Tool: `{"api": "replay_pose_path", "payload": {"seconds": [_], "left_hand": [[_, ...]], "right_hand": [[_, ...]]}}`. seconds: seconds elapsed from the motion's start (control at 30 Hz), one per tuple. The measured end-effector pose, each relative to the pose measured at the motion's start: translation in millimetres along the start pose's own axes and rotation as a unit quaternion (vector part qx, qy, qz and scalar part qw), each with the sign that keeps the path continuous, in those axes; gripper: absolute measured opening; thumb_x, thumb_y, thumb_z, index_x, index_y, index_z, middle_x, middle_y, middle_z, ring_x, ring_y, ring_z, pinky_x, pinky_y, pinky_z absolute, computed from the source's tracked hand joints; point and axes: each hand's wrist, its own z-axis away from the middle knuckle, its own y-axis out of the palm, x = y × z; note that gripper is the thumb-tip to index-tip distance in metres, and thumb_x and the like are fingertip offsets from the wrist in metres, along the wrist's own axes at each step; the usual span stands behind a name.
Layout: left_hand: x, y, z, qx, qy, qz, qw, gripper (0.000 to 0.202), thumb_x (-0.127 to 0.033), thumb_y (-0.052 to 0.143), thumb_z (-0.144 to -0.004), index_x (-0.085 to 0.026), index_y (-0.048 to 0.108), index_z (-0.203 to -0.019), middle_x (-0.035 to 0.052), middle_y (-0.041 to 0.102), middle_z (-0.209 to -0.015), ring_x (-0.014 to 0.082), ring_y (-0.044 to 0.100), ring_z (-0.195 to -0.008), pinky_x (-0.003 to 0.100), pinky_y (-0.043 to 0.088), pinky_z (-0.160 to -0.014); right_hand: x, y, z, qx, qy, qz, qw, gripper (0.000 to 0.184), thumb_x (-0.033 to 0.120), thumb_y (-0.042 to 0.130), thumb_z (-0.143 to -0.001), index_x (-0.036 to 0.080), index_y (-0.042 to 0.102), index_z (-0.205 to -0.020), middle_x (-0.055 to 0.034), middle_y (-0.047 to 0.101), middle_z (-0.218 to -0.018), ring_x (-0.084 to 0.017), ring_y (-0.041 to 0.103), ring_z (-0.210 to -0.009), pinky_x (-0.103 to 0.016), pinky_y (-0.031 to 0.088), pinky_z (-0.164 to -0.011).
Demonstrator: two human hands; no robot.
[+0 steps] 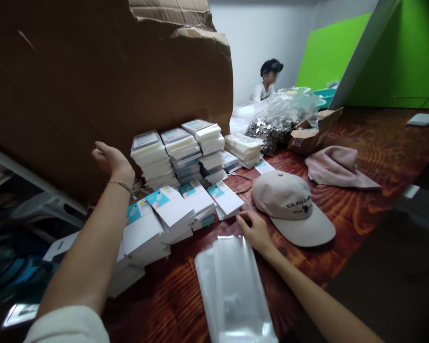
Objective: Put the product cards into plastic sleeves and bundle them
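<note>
My left hand (pixel 111 161) is raised at the left, its curled fingers pressed against the face of a large brown cardboard box (pixel 103 71); a thin bracelet circles the wrist. Just right of it stand tall stacks of white packaged cards (pixel 178 150). Lower, fanned piles of cards with blue corners (pixel 171 209) lean across the table. My right hand (pixel 254 229) rests on the wooden table (pixel 361 205), fingers bent beside the nearest card pile, touching the top of a stack of clear plastic sleeves (pixel 232 286). A beige cap (pixel 291 205) lies right of that hand.
A pink cloth (pixel 338 166) and an open small carton (pixel 309 133) lie behind the cap. A clear bag of shiny small parts (pixel 279 119) sits further back. A seated person (pixel 268 83) is at the far end. Green panels (pixel 396 62) stand at right.
</note>
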Motion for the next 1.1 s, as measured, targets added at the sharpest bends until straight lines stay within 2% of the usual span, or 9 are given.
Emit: {"api": "replay_pose_path", "payload": {"seconds": [0.1,0.13,0.2,0.27,0.37,0.47,0.7,0.97,1.1], "left_hand": [[-49,-13.8,89,-0.121,-0.006,-0.012,0.993,0.055,-0.039,0.003,-0.099,-0.008,0.037,-0.129,0.0022,0.042,-0.139,0.0196,0.028,-0.136,0.042,0.019,-0.114],[-63,-20.2,129,-0.107,0.004,-0.006,0.994,0.047,-0.041,0.019,-0.099,-0.013,0.041,-0.13,0.0013,0.048,-0.135,0.0169,0.038,-0.131,0.037,0.026,-0.113],[-81,-35.4,212,0.037,-0.025,0.047,0.998,0.04,-0.043,0.038,-0.096,-0.022,0.049,-0.128,0.0006,0.051,-0.136,0.0173,0.041,-0.131,0.035,0.026,-0.116],[-83,-51.0,282,0.149,-0.241,0.098,0.954,0.038,-0.044,0.044,-0.093,-0.027,0.053,-0.126,0.0011,0.05,-0.139,0.0191,0.04,-0.133,0.037,0.024,-0.117],[-66,-66.2,339,0.112,-0.54,0.192,0.812,0.038,-0.036,0.046,-0.091,-0.019,0.051,-0.125,0.0095,0.043,-0.146,0.021,0.041,-0.133,0.04,0.027,-0.117],[-55,-67.9,351,0.113,-0.591,0.244,0.761,0.036,-0.035,0.046,-0.091,-0.017,0.053,-0.122,0.01,0.042,-0.147,0.0195,0.04,-0.135,0.039,0.026,-0.118],[-73,-56.8,352,0.121,-0.577,0.336,0.735,0.031,-0.036,0.051,-0.09,-0.021,0.061,-0.115,0.0038,0.048,-0.144,0.0171,0.033,-0.139,0.034,0.018,-0.12],[-78,-50.3,356,0.071,-0.609,0.356,0.706,0.036,-0.032,0.05,-0.091,-0.022,0.054,-0.125,0.0035,0.052,-0.14,0.0171,0.044,-0.132,0.034,0.027,-0.118],[-75,-58.2,353,0.043,-0.625,0.318,0.711,0.041,-0.031,0.043,-0.092,-0.02,0.047,-0.132,0.0046,0.039,-0.149,0.0141,0.033,-0.139,0.032,0.019,-0.12]], "right_hand": [[2,-9,10,-0.029,0.054,-0.044,0.997,0.02,0.034,0.06,-0.087,0.015,0.063,-0.093,-0.0043,0.066,-0.095,-0.02,0.061,-0.092,-0.043,0.045,-0.088],[3,-13,18,-0.043,0.08,-0.061,0.994,0.023,0.035,0.058,-0.088,0.016,0.061,-0.098,-0.0063,0.065,-0.101,-0.021,0.061,-0.097,-0.044,0.045,-0.091],[8,-23,39,-0.056,0.139,-0.099,0.984,0.03,0.039,0.055,-0.088,0.017,0.058,-0.108,-0.0102,0.064,-0.113,-0.024,0.058,-0.107,-0.043,0.044,-0.094],[18,-33,63,-0.03,0.199,-0.143,0.969,0.036,0.043,0.054,-0.085,0.018,0.055,-0.111,-0.0122,0.064,-0.117,-0.027,0.059,-0.111,-0.041,0.047,-0.092],[39,-39,92,0.057,0.26,-0.202,0.942,0.037,0.042,0.057,-0.082,0.018,0.056,-0.11,-0.0128,0.069,-0.11,-0.028,0.065,-0.103,-0.039,0.053,-0.085],[59,-30,103,0.124,0.27,-0.233,0.926,0.04,0.039,0.059,-0.082,0.019,0.056,-0.116,-0.0105,0.068,-0.114,-0.027,0.065,-0.103,-0.039,0.052,-0.085],[70,-1,114,0.159,0.246,-0.235,0.927,0.053,0.034,0.066,-0.078,0.024,0.053,-0.128,-0.007,0.053,-0.139,-0.027,0.046,-0.128,-0.04,0.035,-0.106],[72,-8,121,0.171,0.273,-0.29,0.901,0.045,0.036,0.062,-0.08,0.024,0.056,-0.122,-0.0084,0.056,-0.135,-0.028,0.055,-0.12,-0.041,0.046,-0.097],[73,-19,114,0.162,0.294,-0.293,0.895,0.034,0.034,0.059,-0.08,0.023,0.059,-0.112,-0.01,0.065,-0.123,-0.027,0.061,-0.112,-0.038,0.051,-0.09]]}}
